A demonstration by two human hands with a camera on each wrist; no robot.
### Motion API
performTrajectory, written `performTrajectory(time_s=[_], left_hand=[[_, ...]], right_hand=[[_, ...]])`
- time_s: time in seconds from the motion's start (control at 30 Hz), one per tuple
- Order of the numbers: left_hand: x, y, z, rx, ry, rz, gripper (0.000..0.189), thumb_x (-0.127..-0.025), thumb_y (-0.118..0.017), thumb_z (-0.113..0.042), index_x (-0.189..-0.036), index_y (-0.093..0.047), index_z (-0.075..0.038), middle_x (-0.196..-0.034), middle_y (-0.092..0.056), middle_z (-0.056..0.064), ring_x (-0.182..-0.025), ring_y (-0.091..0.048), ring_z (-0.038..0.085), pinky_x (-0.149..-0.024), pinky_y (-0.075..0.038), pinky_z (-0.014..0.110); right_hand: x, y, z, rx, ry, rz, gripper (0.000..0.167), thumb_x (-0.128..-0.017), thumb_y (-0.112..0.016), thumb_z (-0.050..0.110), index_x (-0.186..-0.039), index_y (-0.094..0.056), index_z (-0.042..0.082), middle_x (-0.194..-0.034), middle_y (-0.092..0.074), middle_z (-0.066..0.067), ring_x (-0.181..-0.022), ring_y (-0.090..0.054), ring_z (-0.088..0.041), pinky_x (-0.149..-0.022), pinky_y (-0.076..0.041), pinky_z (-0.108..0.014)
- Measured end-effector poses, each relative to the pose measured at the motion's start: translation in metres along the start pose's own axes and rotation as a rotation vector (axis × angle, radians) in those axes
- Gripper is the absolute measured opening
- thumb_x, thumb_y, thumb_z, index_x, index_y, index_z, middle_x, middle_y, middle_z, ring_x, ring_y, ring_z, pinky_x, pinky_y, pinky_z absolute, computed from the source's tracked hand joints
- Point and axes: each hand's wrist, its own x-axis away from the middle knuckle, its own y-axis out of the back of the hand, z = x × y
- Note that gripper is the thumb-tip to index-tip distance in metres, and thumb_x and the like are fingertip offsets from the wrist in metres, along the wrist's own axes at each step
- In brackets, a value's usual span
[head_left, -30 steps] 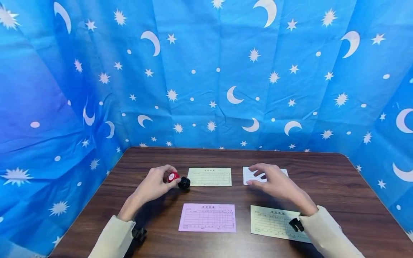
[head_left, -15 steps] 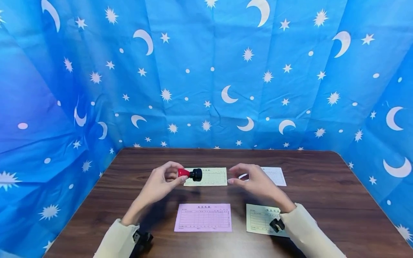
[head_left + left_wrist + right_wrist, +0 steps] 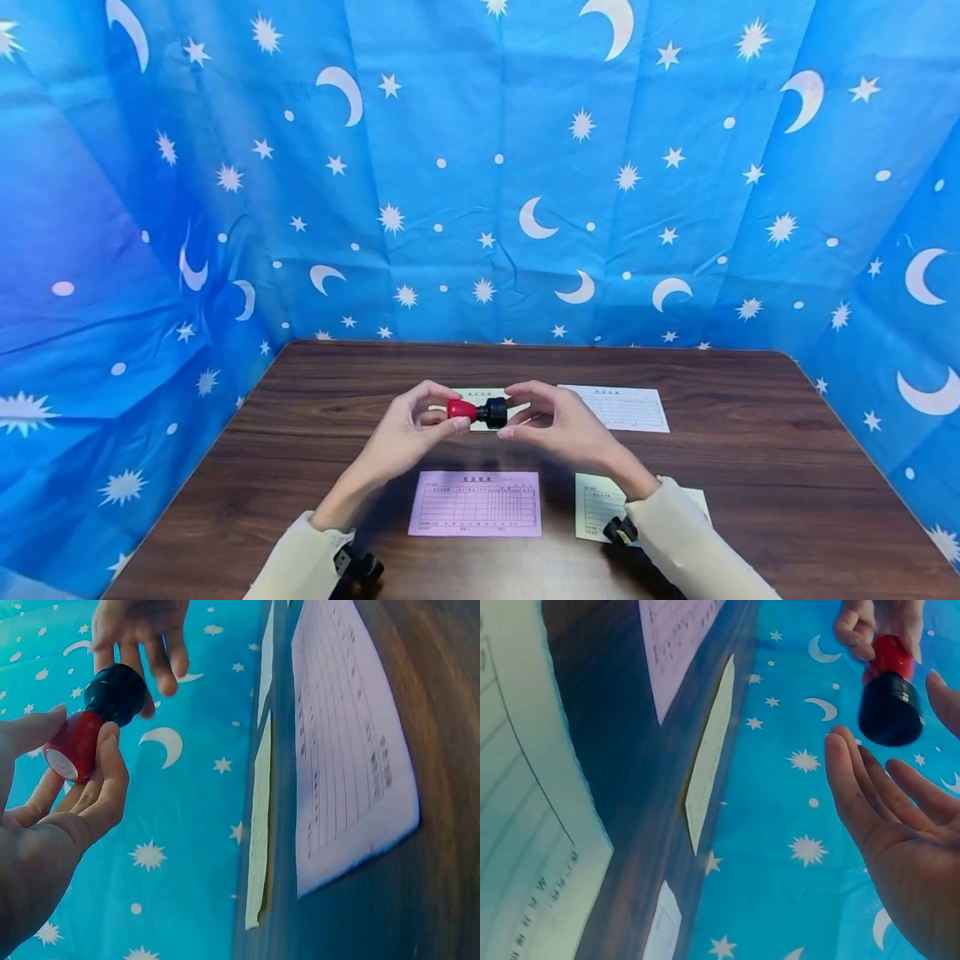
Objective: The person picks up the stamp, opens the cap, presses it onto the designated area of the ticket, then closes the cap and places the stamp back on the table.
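Observation:
A stamp with a red handle (image 3: 461, 409) and a black capped end (image 3: 495, 412) lies sideways in the air above the table. My left hand (image 3: 401, 433) pinches the red handle between thumb and fingers. Close to the black end is my right hand (image 3: 567, 427), thumb and fingers spread on either side of it. In the right wrist view a gap shows between those fingers (image 3: 855, 776) and the black cap (image 3: 889, 712). Behind the stamp, a pale yellow form slip (image 3: 480, 393) is partly hidden by the hands.
On the brown wooden table (image 3: 315, 392) lie a pink form slip (image 3: 475, 504) in front, a white one (image 3: 622, 408) at the back right and a green one (image 3: 596, 508) partly under the right forearm. A blue star-and-moon curtain (image 3: 450, 200) surrounds the table's far sides.
My left hand has lifted the stamp and carried it right, turning its black end toward the right hand. My right hand has moved left from above the white slip to the black end.

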Motion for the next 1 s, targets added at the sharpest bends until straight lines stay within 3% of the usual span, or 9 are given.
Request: performTrajectory(time_s=[0.1, 0.3, 0.43, 0.7, 1.0], left_hand=[[0.000, -0.004, -0.001, 0.023, -0.018, 0.017, 0.040, -0.096, -0.078, -0.023, -0.129, -0.061, -0.007, -0.130, -0.067, 0.021, -0.102, -0.078, 0.022, -0.090, -0.063, 0.038], [0.000, -0.008, -0.006, 0.064, -0.038, 0.020, 0.039, -0.096, -0.078, -0.017, -0.129, -0.060, -0.005, -0.127, -0.068, 0.024, -0.101, -0.079, 0.023, -0.088, -0.064, 0.042], [-0.002, -0.009, -0.006, 0.045, -0.027, -0.001, 0.044, -0.094, -0.081, -0.018, -0.132, -0.063, -0.004, -0.124, -0.073, 0.021, -0.099, -0.079, 0.028, -0.084, -0.065, 0.035], [-0.002, -0.013, -0.004, -0.072, -0.023, -0.051, 0.039, -0.089, -0.086, -0.025, -0.125, -0.077, -0.014, -0.117, -0.079, 0.008, -0.088, -0.071, 0.017, -0.066, -0.054, 0.021], [0.001, -0.016, -0.008, -0.096, -0.066, -0.022, 0.036, -0.093, -0.081, -0.021, -0.125, -0.076, -0.008, -0.120, -0.079, 0.013, -0.098, -0.077, 0.016, -0.081, -0.061, 0.024]], right_hand=[[-0.001, -0.003, -0.004, -0.001, 0.006, -0.010, 0.057, -0.092, -0.083, 0.035, -0.140, -0.063, 0.013, -0.129, -0.074, -0.009, -0.108, -0.075, -0.020, -0.087, -0.061, -0.026], [0.000, -0.005, -0.007, -0.053, 0.044, -0.040, 0.050, -0.095, -0.080, 0.028, -0.140, -0.064, 0.011, -0.128, -0.073, -0.013, -0.107, -0.076, -0.023, -0.086, -0.061, -0.024], [0.000, -0.004, -0.006, -0.077, 0.053, -0.060, 0.046, -0.093, -0.082, 0.025, -0.135, -0.067, 0.013, -0.126, -0.074, -0.013, -0.107, -0.076, -0.023, -0.086, -0.061, -0.025], [0.004, -0.001, -0.009, -0.112, 0.063, -0.083, 0.048, -0.090, -0.085, 0.021, -0.133, -0.070, 0.007, -0.126, -0.074, -0.016, -0.111, -0.074, -0.027, -0.094, -0.061, -0.029], [0.005, 0.002, -0.009, -0.096, 0.150, -0.070, 0.042, -0.091, -0.084, 0.018, -0.130, -0.073, 0.009, -0.119, -0.075, -0.010, -0.104, -0.076, -0.023, -0.092, -0.062, -0.030]])
